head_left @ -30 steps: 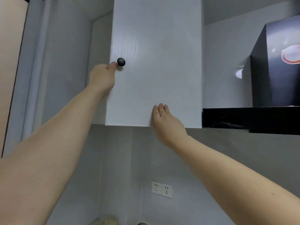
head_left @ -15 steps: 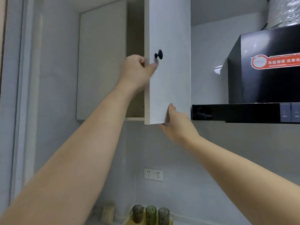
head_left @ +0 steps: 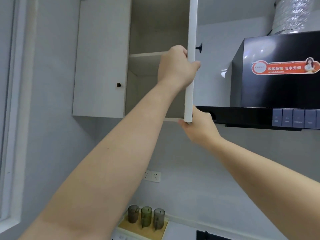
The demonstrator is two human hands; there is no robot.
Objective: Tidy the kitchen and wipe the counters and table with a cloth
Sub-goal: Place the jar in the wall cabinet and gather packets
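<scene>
A white wall cabinet hangs overhead with its right door (head_left: 191, 28) swung wide, seen edge-on, its black knob (head_left: 199, 47) sticking out to the right. My left hand (head_left: 176, 66) grips the door's free edge just below the knob, fingers curled round it. My right hand (head_left: 199, 125) holds the door's bottom corner from underneath. Inside, a pale shelf (head_left: 147, 54) shows with nothing visible on it. No cloth is in view.
The cabinet's left door (head_left: 102, 56) stays closed, with a dark knob (head_left: 118, 85). A black range hood (head_left: 277, 80) with a foil duct (head_left: 294, 13) sits right of the door. Below are wall sockets (head_left: 152, 176) and three tinted glasses (head_left: 146, 217) on a wooden tray (head_left: 131, 229).
The right cabinet door has swung from closed to fully open. My left hand went from the knob to gripping the door's edge; my right hand followed the bottom corner.
</scene>
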